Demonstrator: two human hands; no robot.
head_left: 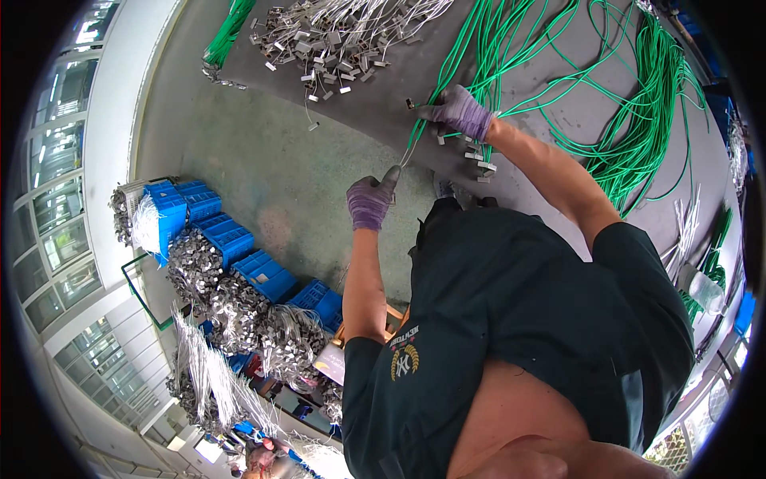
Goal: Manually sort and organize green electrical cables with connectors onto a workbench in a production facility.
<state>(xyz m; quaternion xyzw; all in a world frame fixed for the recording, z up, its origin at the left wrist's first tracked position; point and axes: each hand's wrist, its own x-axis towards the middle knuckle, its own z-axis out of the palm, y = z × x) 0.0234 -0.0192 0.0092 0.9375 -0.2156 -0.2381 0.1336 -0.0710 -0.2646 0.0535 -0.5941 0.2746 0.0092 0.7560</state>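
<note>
My left hand (pixel 371 199), in a purple and grey glove, is closed past the table's edge. Its thumb and fingers pinch the thin pale wire ends (pixel 408 153) of a green cable. Over the table, my right hand (pixel 464 113), gloved alike, curls around green cables (pixel 421 128). Beside its thumb tip sits a small dark metal piece (pixel 411 104); whether it is gripped I cannot tell. Several small silvery connectors (pixel 479 157) lie under my right wrist at the edge. More long green cables (pixel 499 48) stretch away beyond that hand.
On the dark table (pixel 399 88) lies a heap of white wires with metal connectors (pixel 327 40). A large green cable bundle (pixel 650 104) spreads at right; another green bundle (pixel 227 36) is far left. Blue crates (pixel 263 275) and piled metal parts (pixel 239 307) stand on the floor at left.
</note>
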